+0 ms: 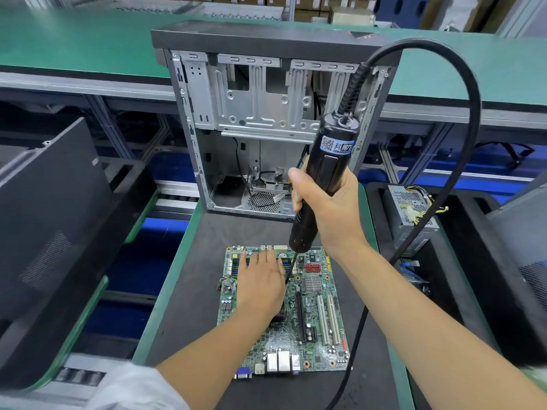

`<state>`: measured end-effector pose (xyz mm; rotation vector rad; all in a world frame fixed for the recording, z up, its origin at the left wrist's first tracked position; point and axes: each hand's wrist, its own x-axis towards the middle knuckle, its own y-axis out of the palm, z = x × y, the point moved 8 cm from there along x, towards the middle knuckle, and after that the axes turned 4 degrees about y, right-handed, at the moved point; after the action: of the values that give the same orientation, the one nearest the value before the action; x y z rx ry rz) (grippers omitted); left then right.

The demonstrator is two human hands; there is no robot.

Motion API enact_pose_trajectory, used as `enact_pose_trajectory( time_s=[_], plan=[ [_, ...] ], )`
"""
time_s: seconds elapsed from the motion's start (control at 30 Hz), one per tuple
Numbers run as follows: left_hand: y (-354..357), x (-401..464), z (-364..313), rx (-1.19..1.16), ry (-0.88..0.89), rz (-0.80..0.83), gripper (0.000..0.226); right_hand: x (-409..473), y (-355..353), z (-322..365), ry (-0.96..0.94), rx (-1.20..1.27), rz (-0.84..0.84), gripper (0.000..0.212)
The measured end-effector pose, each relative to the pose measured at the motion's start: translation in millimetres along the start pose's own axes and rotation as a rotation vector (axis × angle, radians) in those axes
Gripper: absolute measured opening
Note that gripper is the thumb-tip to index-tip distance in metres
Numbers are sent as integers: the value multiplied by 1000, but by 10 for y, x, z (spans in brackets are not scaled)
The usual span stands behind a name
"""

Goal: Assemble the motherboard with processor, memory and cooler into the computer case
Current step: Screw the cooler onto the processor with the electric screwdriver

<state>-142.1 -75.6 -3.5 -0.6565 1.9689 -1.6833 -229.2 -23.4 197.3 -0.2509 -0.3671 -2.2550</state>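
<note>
On the motherboard (313, 318), left hand (260, 279), screwdriver (319, 179) tip

One motherboard (296, 315), one case (266, 119), one screwdriver (319, 184)

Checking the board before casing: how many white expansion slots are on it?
2: white slots and side by side on the motherboard, right of the black slot. The left hand may hide others.
</note>
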Motion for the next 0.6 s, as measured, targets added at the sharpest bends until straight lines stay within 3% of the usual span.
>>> enact_pose_trajectory(
  time_s=[0.3,0.47,0.6],
  plan=[
    [-47,-10,-20,2,17,-16,41,-76,70,125,29,-66,57,35],
    [-112,-47,-34,-24,34,-66,37,-141,-4,314,-18,-34,-8,40],
    [-280,-19,11,-368,56,-183,24,-213,-128,490,-69,-2,-53,29]
  ],
)
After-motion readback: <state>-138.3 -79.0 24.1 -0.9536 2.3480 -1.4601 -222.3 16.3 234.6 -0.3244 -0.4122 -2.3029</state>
